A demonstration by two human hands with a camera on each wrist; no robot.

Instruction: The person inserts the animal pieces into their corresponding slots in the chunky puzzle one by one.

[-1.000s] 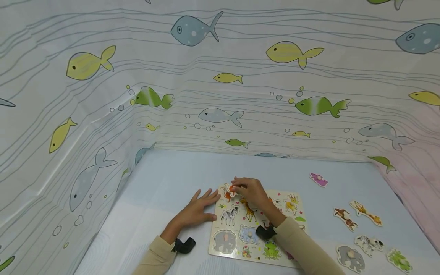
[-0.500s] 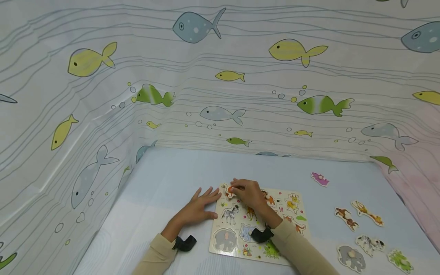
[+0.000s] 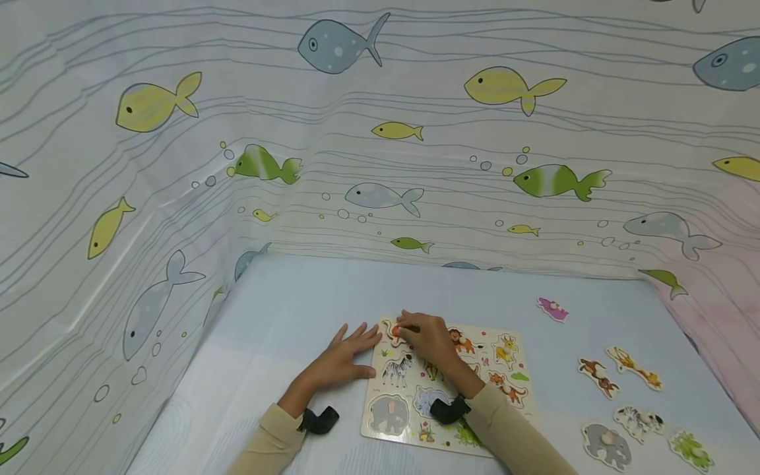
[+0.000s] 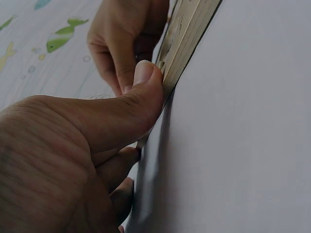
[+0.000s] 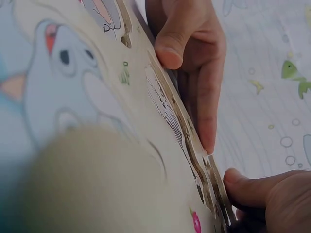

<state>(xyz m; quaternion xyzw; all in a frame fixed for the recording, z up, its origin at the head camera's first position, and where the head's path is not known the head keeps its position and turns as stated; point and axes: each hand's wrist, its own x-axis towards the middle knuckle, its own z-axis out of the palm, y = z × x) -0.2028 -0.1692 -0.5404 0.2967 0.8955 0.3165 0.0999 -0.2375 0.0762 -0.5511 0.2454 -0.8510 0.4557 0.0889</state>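
My right hand (image 3: pixel 430 340) pinches an orange animal puzzle piece (image 3: pixel 396 331) at the upper left corner of a cream puzzle board (image 3: pixel 438 427). Its fingers partly cover the piece. My left hand (image 3: pixel 343 359) lies with spread fingers against the board's left edge. In the left wrist view, the thumb (image 4: pixel 141 92) touches the wooden edge (image 4: pixel 187 43). The right wrist view has the left hand (image 5: pixel 197 53) along the edge, with the right hand (image 5: pixel 267 191) at the corner. A zebra slot (image 3: pixel 398 371) and an elephant slot (image 3: pixel 388 414) are nearby.
To the right of the board lie a purple piece (image 3: pixel 553 309), a brown monkey piece (image 3: pixel 598 378), a giraffe piece (image 3: pixel 635 368), a zebra piece (image 3: pixel 638 420), an elephant piece (image 3: pixel 607 446) and a green frog piece (image 3: pixel 691 450). Fish-printed cloth walls (image 3: pixel 451 198) surround the table.
The orange piece, tilted over the corner at first, now sits lower there with the right hand still pinching it. My right wrist has shifted slightly left. The left hand stays at the edge.
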